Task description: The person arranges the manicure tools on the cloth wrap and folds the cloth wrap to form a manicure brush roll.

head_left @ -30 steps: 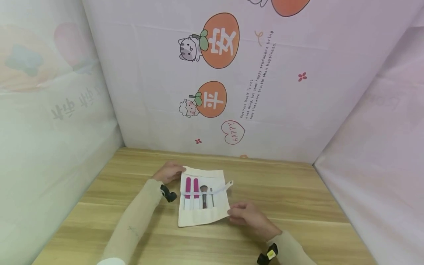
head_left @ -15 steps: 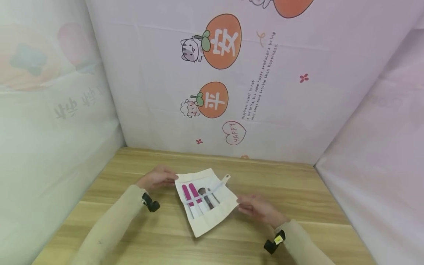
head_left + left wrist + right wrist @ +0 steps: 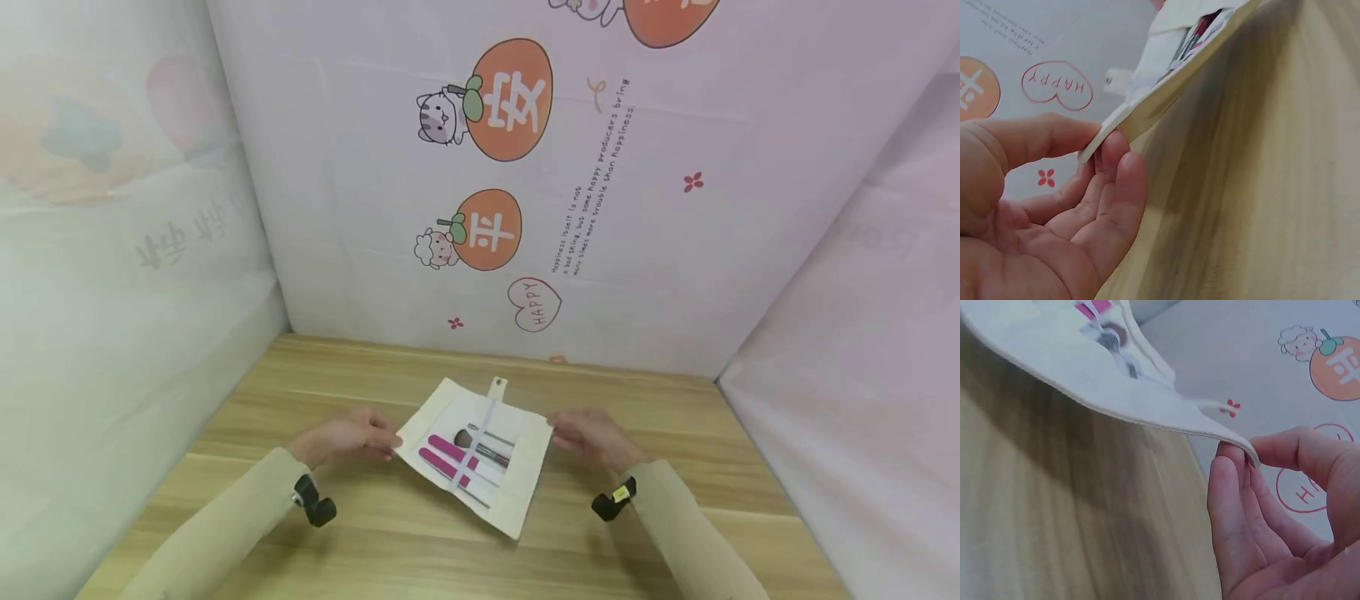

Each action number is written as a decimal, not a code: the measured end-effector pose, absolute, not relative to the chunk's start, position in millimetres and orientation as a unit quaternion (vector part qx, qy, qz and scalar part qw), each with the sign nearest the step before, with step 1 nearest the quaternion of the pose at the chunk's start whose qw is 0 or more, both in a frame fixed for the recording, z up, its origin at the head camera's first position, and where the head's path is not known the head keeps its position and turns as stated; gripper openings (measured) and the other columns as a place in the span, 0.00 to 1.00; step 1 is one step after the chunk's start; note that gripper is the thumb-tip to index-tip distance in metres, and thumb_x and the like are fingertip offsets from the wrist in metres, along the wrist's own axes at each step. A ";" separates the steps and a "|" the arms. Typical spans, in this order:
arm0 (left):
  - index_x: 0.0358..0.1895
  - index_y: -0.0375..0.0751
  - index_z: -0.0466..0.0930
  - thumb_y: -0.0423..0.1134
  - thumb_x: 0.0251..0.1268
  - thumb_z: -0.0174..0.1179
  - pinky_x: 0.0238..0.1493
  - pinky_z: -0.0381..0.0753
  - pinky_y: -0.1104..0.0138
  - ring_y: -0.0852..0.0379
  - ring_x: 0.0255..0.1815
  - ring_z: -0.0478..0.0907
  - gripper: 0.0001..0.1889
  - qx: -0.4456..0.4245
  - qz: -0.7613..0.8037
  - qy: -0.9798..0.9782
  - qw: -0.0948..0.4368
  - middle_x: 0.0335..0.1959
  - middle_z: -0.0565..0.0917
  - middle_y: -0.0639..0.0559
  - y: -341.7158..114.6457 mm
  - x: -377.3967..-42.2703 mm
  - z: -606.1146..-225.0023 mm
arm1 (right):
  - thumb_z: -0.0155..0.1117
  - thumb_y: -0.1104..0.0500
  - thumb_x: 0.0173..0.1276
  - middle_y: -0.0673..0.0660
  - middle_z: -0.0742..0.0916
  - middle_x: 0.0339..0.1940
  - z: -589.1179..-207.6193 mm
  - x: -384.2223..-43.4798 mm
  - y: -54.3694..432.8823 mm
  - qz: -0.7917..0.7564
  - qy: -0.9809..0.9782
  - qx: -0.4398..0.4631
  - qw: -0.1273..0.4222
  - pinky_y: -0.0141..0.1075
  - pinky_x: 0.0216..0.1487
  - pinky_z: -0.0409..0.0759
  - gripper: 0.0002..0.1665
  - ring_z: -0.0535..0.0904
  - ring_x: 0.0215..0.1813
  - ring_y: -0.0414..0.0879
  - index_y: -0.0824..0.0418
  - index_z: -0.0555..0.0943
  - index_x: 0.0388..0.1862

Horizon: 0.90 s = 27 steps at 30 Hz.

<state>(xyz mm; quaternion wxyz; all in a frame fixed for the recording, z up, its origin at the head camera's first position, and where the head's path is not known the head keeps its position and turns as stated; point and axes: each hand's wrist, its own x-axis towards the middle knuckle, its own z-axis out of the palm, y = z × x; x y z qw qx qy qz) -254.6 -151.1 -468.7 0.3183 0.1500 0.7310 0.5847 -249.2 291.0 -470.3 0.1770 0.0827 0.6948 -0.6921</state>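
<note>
A cream fabric tool pouch lies unfolded between the two hands, tilted and raised over the table. My left hand pinches its left corner between thumb and fingers, as the left wrist view also shows at the pouch edge. By its upper right corner, my right hand pinches the pouch, thumb on top. Under a pale elastic band sit two pink-ended files, a brush with a dark round head and a thin tool. A snap tab sticks out at the far edge.
The wood-grain table spreads under the pouch and both arms. White printed cloth rises behind it, with more cloth walls at left and right. Each wrist carries a small black camera, such as the left one.
The pouch has turned anticlockwise, its tab swinging from the right to the far edge. The left hand came down and left; the right hand moved up and right. Both keep their grip.
</note>
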 end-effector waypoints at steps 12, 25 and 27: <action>0.40 0.27 0.86 0.34 0.70 0.67 0.45 0.89 0.66 0.57 0.36 0.86 0.09 0.194 0.566 0.726 0.338 0.34 0.88 0.49 -122.8 -210.1 -481.0 | 0.71 0.62 0.72 0.52 0.91 0.45 -473.6 -286.5 292.0 -0.662 0.726 0.081 0.168 0.32 0.55 0.87 0.21 0.89 0.46 0.40 0.71 0.82 0.60; 0.39 0.28 0.84 0.32 0.68 0.68 0.43 0.89 0.65 0.57 0.34 0.85 0.07 0.143 0.590 0.740 0.290 0.33 0.86 0.47 -117.5 -203.1 -496.4 | 0.70 0.64 0.71 0.55 0.92 0.41 -483.2 -298.3 278.5 -0.631 0.756 0.080 0.154 0.33 0.50 0.89 0.21 0.90 0.41 0.41 0.74 0.82 0.59; 0.39 0.28 0.84 0.32 0.67 0.69 0.43 0.89 0.65 0.56 0.35 0.86 0.08 0.137 0.588 0.745 0.285 0.34 0.87 0.46 -117.8 -201.7 -497.5 | 0.70 0.66 0.70 0.55 0.92 0.41 -486.3 -299.5 276.8 -0.636 0.753 0.082 0.151 0.33 0.50 0.89 0.20 0.90 0.41 0.42 0.75 0.82 0.58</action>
